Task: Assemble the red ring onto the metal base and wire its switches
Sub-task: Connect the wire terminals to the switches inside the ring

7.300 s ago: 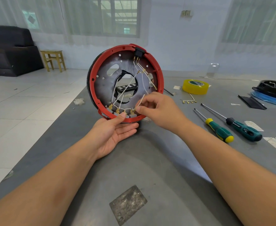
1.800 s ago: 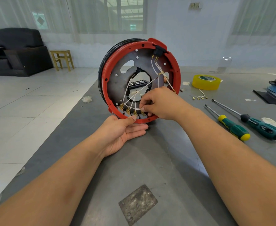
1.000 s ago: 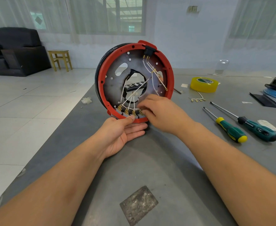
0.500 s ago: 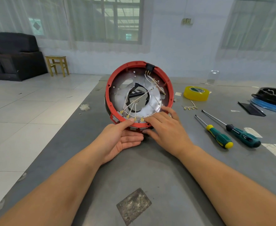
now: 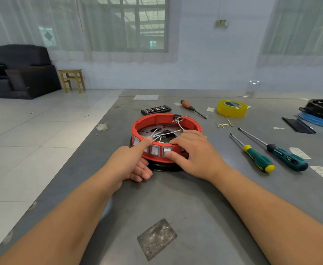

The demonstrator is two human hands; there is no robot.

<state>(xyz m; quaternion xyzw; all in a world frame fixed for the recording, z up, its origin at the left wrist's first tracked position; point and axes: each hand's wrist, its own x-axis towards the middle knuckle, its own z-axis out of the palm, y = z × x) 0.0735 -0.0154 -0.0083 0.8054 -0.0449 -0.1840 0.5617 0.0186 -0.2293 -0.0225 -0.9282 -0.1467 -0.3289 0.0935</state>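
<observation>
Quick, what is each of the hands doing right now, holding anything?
Left hand: grips the red plastic ring, thumb on its rim.
Right hand: grips the ring's near wall, thumb on a grey rocker switch.

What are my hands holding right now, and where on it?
Both the left hand and right hand grip the red ring at its near, switch-lined rim.
</observation>
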